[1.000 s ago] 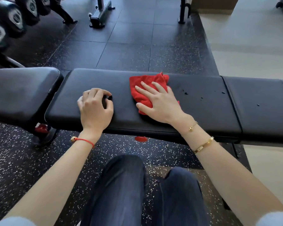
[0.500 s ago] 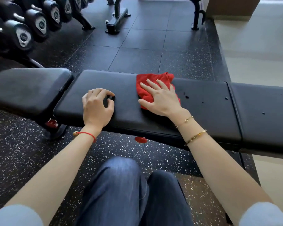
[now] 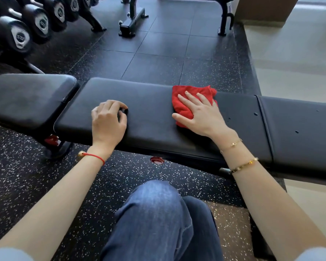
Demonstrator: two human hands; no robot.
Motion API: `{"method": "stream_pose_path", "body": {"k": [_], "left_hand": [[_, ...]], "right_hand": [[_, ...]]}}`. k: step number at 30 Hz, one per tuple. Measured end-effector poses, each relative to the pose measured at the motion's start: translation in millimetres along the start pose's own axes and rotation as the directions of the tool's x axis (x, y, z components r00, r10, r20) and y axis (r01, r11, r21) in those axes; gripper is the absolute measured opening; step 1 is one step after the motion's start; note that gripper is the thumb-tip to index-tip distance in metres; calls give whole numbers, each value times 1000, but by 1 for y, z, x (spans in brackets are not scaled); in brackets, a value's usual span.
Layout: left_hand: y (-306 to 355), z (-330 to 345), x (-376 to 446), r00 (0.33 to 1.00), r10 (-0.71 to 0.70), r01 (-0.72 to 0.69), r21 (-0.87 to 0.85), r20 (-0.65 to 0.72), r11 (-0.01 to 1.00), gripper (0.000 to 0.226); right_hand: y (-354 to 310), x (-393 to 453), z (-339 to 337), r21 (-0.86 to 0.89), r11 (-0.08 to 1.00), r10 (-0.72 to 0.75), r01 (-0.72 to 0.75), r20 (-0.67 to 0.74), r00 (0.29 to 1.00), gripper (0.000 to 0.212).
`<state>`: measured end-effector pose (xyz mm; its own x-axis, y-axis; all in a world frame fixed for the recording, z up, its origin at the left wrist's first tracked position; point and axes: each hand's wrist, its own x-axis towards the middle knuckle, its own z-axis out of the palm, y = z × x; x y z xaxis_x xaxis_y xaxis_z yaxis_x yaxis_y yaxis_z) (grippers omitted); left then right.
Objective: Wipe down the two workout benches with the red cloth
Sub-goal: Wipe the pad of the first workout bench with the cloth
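Bench pad (image 3: 151,110): right hand (image 3: 201,113) flat on red cloth (image 3: 183,108).

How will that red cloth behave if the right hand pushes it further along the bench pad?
The red cloth looks soft and floppy: it lies bunched in folds under the right hand, so it will likely ruck up, not slide flat. It seems light, needing palm pressure to stay put. The bench pad looks smooth, so it should glide easily.
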<state>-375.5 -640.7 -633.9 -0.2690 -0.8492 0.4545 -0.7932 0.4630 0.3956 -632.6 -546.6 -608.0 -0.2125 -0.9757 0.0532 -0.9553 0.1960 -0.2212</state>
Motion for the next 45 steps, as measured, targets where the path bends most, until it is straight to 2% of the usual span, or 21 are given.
{"method": "stream_pose_path", "body": {"k": [5, 10, 14, 18, 22, 26, 31, 34, 36, 41, 45], "left_hand": [[22, -1, -11, 999, -32, 34, -62, 38, 998, 23], [44, 9, -25, 994, 74, -69, -60, 79, 996, 32], [46, 13, -32, 996, 74, -74, 4, 57, 997, 35], [49, 12, -33, 996, 76, -78, 27, 45, 997, 37], [46, 13, -33, 996, 84, -85, 26, 34, 996, 37], [45, 14, -33, 996, 88, -88, 8, 19, 996, 36], [45, 15, -34, 997, 81, -81, 9, 10, 997, 35], [47, 15, -34, 997, 80, -80, 1, 7, 997, 36], [47, 15, -34, 998, 70, -70, -3, -5, 998, 37], [45, 17, -34, 999, 32, -32, -16, -9, 999, 37], [46, 17, -34, 999, 36, -36, -15, -6, 999, 38]], "right_hand": [[-16, -1, 3, -17, 999, -30, 30, 3, 1000, 70], [0, -37, 1, -10, 998, -67, 66, -22, 998, 71], [4, -25, -1, 25, 1000, 4, -4, -2, 1000, 68], [-20, 7, 1, -15, 998, 55, -55, 36, 998, 66], [-50, -1, 7, -19, 998, -62, 62, 35, 997, 63], [-36, -38, 7, -16, 989, -145, 144, -11, 989, 60], [9, -15, -6, -11, 1000, 13, -13, 15, 1000, 58], [2, 11, -6, -44, 996, 78, -77, 32, 996, 58], [-14, 12, -1, -46, 998, 51, -49, 37, 998, 58], [-30, -34, 6, -32, 991, -132, 132, -2, 991, 58], [2, -46, -3, -7, 997, -75, 75, -6, 997, 58]]}}
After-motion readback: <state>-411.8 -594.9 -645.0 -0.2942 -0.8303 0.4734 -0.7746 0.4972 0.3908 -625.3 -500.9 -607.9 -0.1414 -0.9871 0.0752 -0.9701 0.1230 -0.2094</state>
